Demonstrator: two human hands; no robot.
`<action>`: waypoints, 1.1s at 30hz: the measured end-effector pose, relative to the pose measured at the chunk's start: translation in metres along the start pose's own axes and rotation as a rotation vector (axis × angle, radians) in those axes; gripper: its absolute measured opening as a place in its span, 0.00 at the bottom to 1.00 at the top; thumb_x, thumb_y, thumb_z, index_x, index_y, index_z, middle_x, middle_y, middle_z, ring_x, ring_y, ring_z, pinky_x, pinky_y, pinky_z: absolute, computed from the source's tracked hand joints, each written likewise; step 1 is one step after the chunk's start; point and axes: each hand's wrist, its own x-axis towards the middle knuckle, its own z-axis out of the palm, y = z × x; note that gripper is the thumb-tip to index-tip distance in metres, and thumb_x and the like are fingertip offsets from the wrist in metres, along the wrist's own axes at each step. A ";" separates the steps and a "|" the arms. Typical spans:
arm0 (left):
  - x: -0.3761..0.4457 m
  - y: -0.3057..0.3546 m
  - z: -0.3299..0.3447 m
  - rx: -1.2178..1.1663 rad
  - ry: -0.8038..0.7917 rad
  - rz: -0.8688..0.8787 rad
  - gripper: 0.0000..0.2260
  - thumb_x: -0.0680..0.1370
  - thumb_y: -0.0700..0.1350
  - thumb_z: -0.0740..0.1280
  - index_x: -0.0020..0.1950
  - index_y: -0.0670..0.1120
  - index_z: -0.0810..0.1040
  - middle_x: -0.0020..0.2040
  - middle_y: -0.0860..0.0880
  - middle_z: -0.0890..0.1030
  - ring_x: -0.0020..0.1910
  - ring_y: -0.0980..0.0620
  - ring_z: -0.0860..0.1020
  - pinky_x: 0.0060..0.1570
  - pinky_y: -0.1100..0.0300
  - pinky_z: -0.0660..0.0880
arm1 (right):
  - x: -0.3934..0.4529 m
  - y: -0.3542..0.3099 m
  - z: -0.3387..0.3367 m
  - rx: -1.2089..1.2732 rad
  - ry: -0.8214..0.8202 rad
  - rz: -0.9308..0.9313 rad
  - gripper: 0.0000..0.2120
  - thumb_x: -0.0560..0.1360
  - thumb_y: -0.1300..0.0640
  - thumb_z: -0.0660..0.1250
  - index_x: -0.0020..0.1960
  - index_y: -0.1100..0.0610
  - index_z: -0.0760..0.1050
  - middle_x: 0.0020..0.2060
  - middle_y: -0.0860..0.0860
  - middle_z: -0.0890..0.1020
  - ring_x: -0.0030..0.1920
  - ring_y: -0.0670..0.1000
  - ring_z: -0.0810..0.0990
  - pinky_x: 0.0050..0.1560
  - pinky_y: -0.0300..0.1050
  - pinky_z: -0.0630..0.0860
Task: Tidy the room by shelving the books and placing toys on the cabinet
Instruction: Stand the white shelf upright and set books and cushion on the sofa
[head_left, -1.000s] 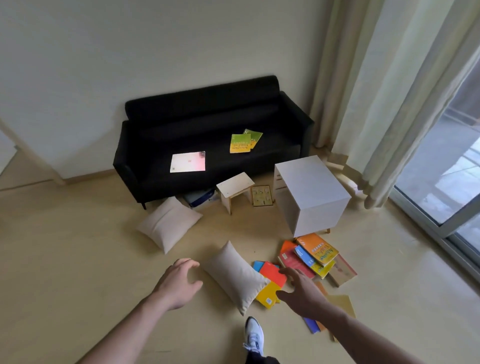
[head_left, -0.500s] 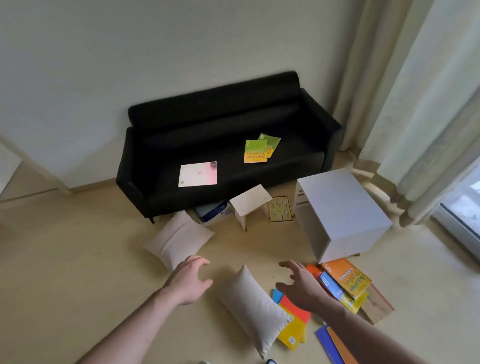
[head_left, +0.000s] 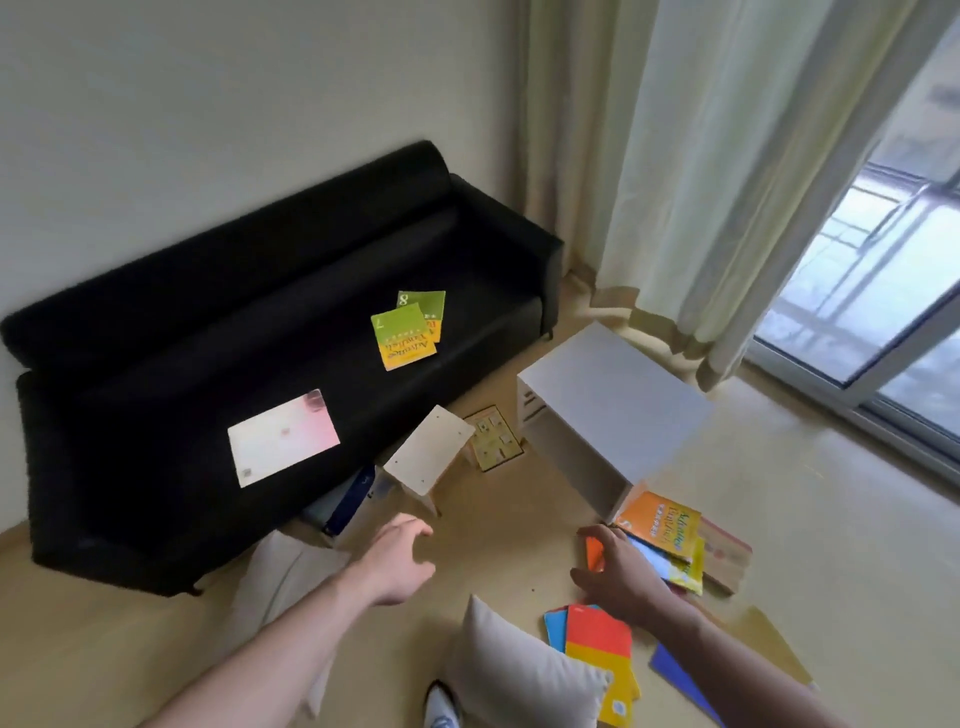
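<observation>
A white cabinet (head_left: 618, 410) stands on the floor right of the black sofa (head_left: 218, 364). Several colourful books (head_left: 662, 540) lie piled at its front corner, with more books (head_left: 597, 644) nearer me. Two green-and-yellow books (head_left: 408, 332) and a pale pink book (head_left: 283, 444) lie on the sofa seat. A small wooden stool (head_left: 428, 457) and a flat puzzle board (head_left: 491, 439) sit in front of the sofa. My left hand (head_left: 397, 561) hovers open above the floor, holding nothing. My right hand (head_left: 618, 571) reaches out, fingers spread, just left of the book pile.
Two beige cushions lie on the floor, one (head_left: 524, 670) near my foot and one (head_left: 280, 577) by the sofa's front. A dark blue box (head_left: 348, 499) pokes out from under the sofa. Curtains (head_left: 727, 182) and a glass door (head_left: 883, 291) fill the right side.
The view has swung left and closer to the sofa. Both hands have moved forward, past the near cushion; the right hand now lies beside the pile at the cabinet.
</observation>
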 end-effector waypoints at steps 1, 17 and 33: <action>0.005 0.003 -0.006 0.019 -0.006 0.007 0.23 0.81 0.50 0.69 0.76 0.53 0.70 0.78 0.54 0.65 0.76 0.51 0.67 0.74 0.50 0.69 | 0.000 -0.002 -0.003 0.005 0.013 0.007 0.29 0.76 0.50 0.71 0.75 0.49 0.67 0.72 0.49 0.70 0.59 0.48 0.76 0.57 0.37 0.71; 0.194 0.133 -0.099 0.359 -0.045 0.288 0.26 0.80 0.50 0.69 0.78 0.52 0.69 0.79 0.52 0.65 0.76 0.49 0.68 0.72 0.50 0.71 | 0.080 0.032 -0.094 0.175 0.255 0.255 0.32 0.75 0.51 0.69 0.77 0.52 0.64 0.73 0.53 0.68 0.71 0.54 0.71 0.70 0.48 0.69; 0.565 0.231 -0.133 0.550 -0.267 0.434 0.28 0.81 0.46 0.69 0.80 0.50 0.66 0.80 0.50 0.63 0.74 0.47 0.69 0.70 0.51 0.73 | 0.354 0.049 -0.132 0.364 0.297 0.705 0.39 0.75 0.53 0.69 0.81 0.52 0.57 0.80 0.54 0.57 0.78 0.54 0.61 0.74 0.49 0.66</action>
